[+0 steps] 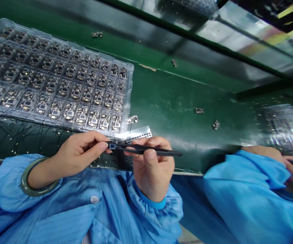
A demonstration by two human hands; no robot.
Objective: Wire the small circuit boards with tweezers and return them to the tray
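Between thumb and fingers, my left hand (81,152) pinches a small circuit board (112,146) by its left edge, just above the near edge of the bench. My right hand (154,166) grips black tweezers (159,149), whose tips reach left to the board; whether they touch it I cannot tell. Behind my right fingers is a pale sheet with dark square stickers (141,134), partly hidden by the hand. A clear compartment tray (131,78) full of similar boards lies beyond my left hand. One loose board (133,119) rests by its near right corner.
Thin black wires (34,132) with light tips trail along the tray's near side. Several loose small parts (199,110) lie on the green bench (167,91). At right a co-worker's blue sleeve (248,173) and hands come close. A blurred clear tray (286,125) stands beyond them.
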